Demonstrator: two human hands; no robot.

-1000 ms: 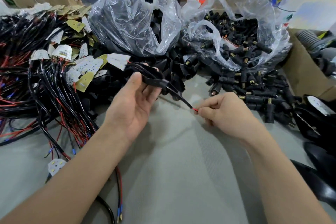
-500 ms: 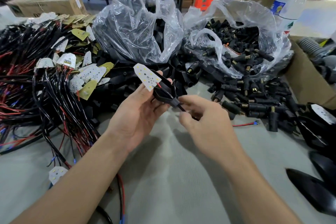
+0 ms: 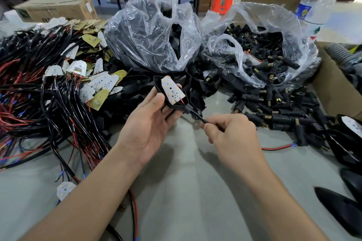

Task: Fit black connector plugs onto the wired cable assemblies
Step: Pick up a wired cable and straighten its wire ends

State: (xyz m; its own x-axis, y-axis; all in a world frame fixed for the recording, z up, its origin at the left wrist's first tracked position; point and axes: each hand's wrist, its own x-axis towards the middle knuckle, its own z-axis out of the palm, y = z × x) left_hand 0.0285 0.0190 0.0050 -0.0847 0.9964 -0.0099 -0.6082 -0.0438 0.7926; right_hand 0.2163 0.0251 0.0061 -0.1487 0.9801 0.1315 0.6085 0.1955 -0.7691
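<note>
My left hand (image 3: pixel 150 125) holds a black housing (image 3: pixel 177 104) with a small white LED board (image 3: pixel 172 90) lying inside it. A black cable (image 3: pixel 198 116) leaves the housing's narrow end toward the right. My right hand (image 3: pixel 229 135) pinches that cable between thumb and fingers, just right of the housing. Loose black connector plugs (image 3: pixel 278 111) with brass ends lie in a heap to the right, beside a clear bag of plugs (image 3: pixel 260 53). A tangle of wired cable assemblies (image 3: pixel 49 94) with white boards covers the left of the table.
A second clear bag (image 3: pixel 154 31) of black housings stands behind my hands. A cardboard box (image 3: pixel 337 92) sits at the right edge, with black housings (image 3: pixel 344 131) in front of it. A loose red wire (image 3: pixel 278 146) lies right of my hand. Water bottles (image 3: pixel 317 6) stand at the back right.
The white board has gone from lying over my left fingers to sitting down inside the black housing. My right hand slid back along the cable, away from the housing.
</note>
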